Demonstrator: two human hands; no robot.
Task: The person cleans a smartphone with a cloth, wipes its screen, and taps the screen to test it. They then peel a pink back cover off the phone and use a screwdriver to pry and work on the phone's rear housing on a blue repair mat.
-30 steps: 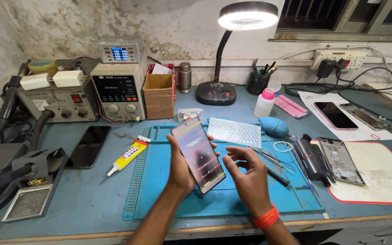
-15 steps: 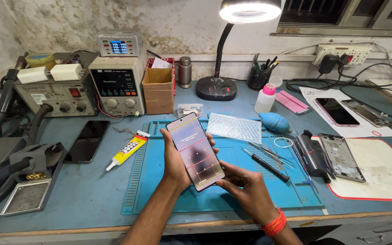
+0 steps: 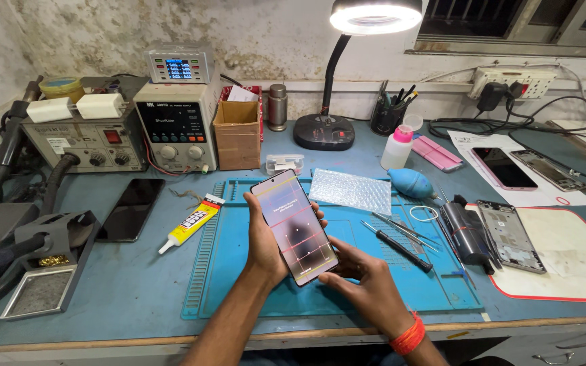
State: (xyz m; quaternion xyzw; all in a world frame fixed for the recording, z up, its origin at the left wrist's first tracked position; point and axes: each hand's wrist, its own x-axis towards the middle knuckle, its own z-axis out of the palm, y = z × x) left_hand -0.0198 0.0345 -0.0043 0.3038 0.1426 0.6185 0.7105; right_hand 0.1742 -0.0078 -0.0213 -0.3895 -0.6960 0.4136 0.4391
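Head view: the left hand [image 3: 264, 245] grips a slim black smartphone [image 3: 294, 226], assembled and lit. The right hand [image 3: 364, 283], fingers loosely spread, touches its lower edge; screen checking seems underway, not finished.

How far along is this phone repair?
The phone is in one piece with its screen lit, so reassembly looks done. The left hand holds it while the right hand touches its lower edge, apparently testing the screen. Tweezers and screwdriver lie unused on the blue mat.

The blue surface [image 3: 137, 298] carries a teal work mat [image 3: 239, 285] near the middle, a glue tube [image 3: 190, 222] and dark phone [image 3: 130, 209] left, a desk lamp [image 3: 325, 129] far behind
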